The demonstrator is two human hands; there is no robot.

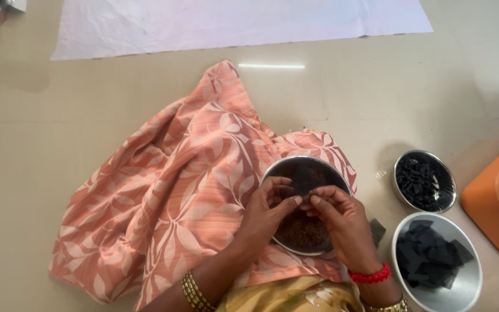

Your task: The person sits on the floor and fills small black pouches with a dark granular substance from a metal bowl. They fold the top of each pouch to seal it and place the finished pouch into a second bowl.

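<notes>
Both hands meet over a steel bowl (pixel 306 173) resting on the lap. Left hand (pixel 267 216): fingers curled, thumb and forefinger tips pinched together at the centre of the bowl's mouth. Right hand (pixel 342 222): likewise curled, its fingertips (pixel 314 200) touching those of the left. A small dark piece (pixel 307 195) appears nipped between the two sets of fingertips; it is too small to identify. Neither hand touches the bowl's rim as far as can be seen.

Bowl contents: a layer of brown granular matter (pixel 301 231) at the near side, the far inner wall bare and reflective.

Wrists: gold bangles (pixel 194 293) on the left; a red bead bracelet (pixel 371 275) and a further gold bangle on the right.

Surroundings: a peach leaf-print cloth (pixel 168 196) spreads over the lap and onto the beige tiled floor (pixel 59 115). Right of the person stand two more steel bowls, just beside each other: the far one (pixel 424 181) holds small black fragments, the near one (pixel 438 263) larger flat black pieces. One black piece (pixel 378 230) lies loose between the near bowl and the lap. An orange plastic tub (pixel 495 202) sits at the right edge, partly out of view. A white sheet (pixel 238 23) lies on the floor, well apart, at the top.
</notes>
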